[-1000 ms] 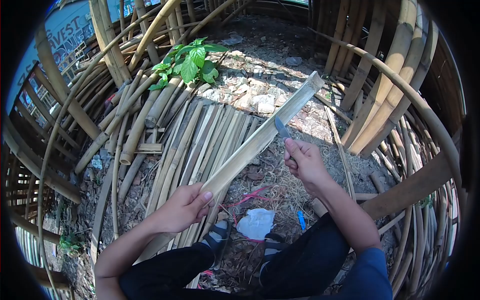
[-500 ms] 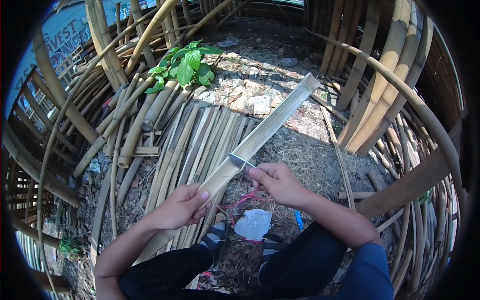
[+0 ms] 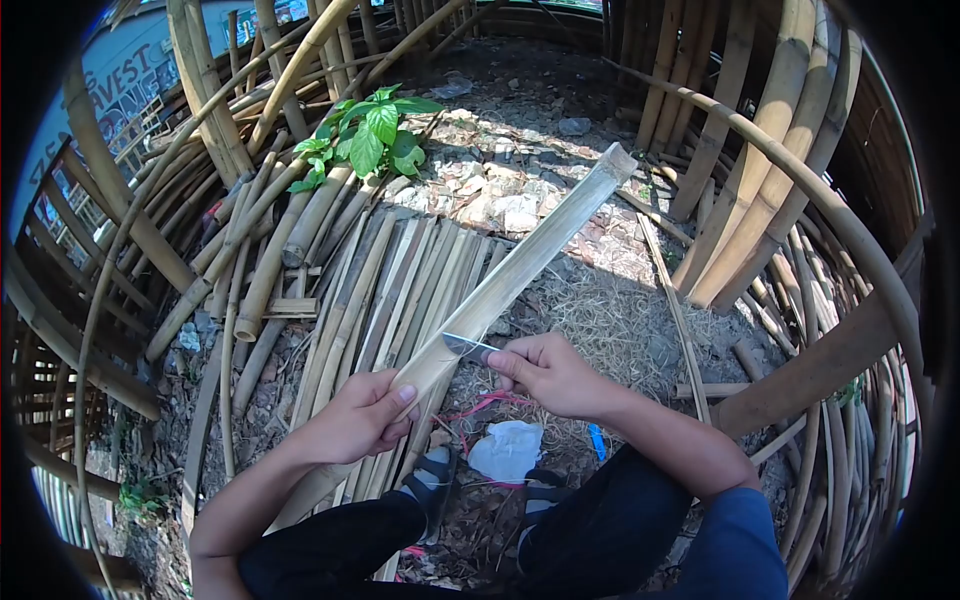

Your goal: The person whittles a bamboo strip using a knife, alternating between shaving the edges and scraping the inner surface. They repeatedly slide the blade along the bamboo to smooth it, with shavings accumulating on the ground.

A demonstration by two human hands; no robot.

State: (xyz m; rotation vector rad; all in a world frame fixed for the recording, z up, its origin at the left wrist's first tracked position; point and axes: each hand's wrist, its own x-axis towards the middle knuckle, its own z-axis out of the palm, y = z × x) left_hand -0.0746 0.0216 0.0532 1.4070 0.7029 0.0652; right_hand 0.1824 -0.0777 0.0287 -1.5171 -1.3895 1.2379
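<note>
Above the row of slats [image 3: 385, 290], we hold the lower part of a bamboo strip [image 3: 545, 240] in our left hand [image 3: 362, 418], closed firmly with the thumb on top. The strip slants up and away to the right. Our right hand [image 3: 548, 375] is closed around the handle of a knife [image 3: 466, 347]. The blade lies across the strip, touching it just beyond the left hand.

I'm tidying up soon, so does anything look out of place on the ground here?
Yes: a white scrap, a blue scrap and loose pink string lie near the feet. They look like stray litter among the bamboo.
</note>
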